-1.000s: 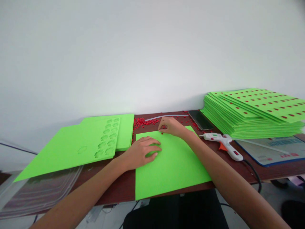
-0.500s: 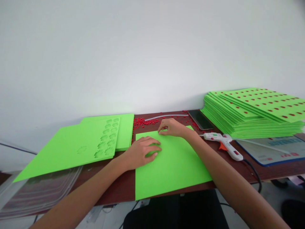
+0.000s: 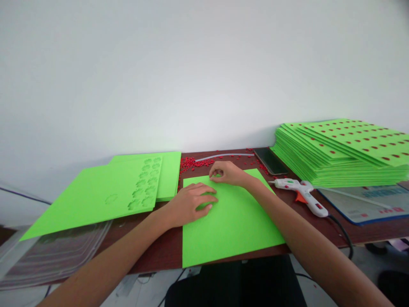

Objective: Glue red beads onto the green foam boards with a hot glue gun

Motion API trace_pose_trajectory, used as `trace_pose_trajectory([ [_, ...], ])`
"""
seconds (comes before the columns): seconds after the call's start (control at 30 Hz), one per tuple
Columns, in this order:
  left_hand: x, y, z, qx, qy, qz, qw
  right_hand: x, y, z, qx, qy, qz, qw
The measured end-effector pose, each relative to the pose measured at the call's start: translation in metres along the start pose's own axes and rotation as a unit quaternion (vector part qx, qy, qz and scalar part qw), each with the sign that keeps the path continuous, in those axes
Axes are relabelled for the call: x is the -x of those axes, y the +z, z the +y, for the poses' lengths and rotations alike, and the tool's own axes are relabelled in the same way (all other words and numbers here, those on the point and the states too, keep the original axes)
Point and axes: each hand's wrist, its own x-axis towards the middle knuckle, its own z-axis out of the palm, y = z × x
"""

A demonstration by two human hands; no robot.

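A plain bright green sheet [image 3: 233, 221] lies flat on the dark red-brown table in front of me. My left hand [image 3: 194, 202] rests on its left part, palm down, with the fingers spread. Over the sheet's far edge, my right hand [image 3: 225, 172] has thumb and fingertips pinched together, close to the surface. Whatever is between those fingertips is hidden or too small to make out. Many small red pieces [image 3: 188, 163] are scattered on the table just behind the sheet.
A white glue gun [image 3: 300, 192] with an orange trigger lies to the right, beside a phone [image 3: 271, 161]. Behind it rises a tall stack of green sheets [image 3: 319, 160] with red dots. Embossed green sheets [image 3: 99, 192] lie left, and a clear glue stick [image 3: 223, 156] lies at the back.
My right hand has shifted slightly left along the far edge of the sheet, still pinched. My left hand stays spread on the sheet.
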Motion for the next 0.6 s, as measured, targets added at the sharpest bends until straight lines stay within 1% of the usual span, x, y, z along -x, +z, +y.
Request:
trace_pose_trajectory([
  [0.07, 0.0004, -0.0002, 0.0000, -0.002, -0.001, -0.005, 1.000, -0.0017, 0.0032, -0.0018, -0.009, 0.004, 0.005, 1.000],
  [0.2, 0.0008, -0.0003, -0.0002, -0.003, 0.000, -0.008, 1.000, -0.0035, 0.0068, -0.0030, -0.003, 0.013, -0.005, 1.000],
  [0.47, 0.0011, -0.0002, -0.0004, -0.007, -0.002, -0.010, 1.000, -0.0024, 0.0047, -0.0017, 0.002, 0.026, -0.021, 0.999],
  [0.6, 0.0008, 0.0005, -0.0004, -0.009, -0.004, -0.008, 1.000, -0.0013, 0.0031, -0.0011, -0.010, 0.030, 0.015, 0.999],
])
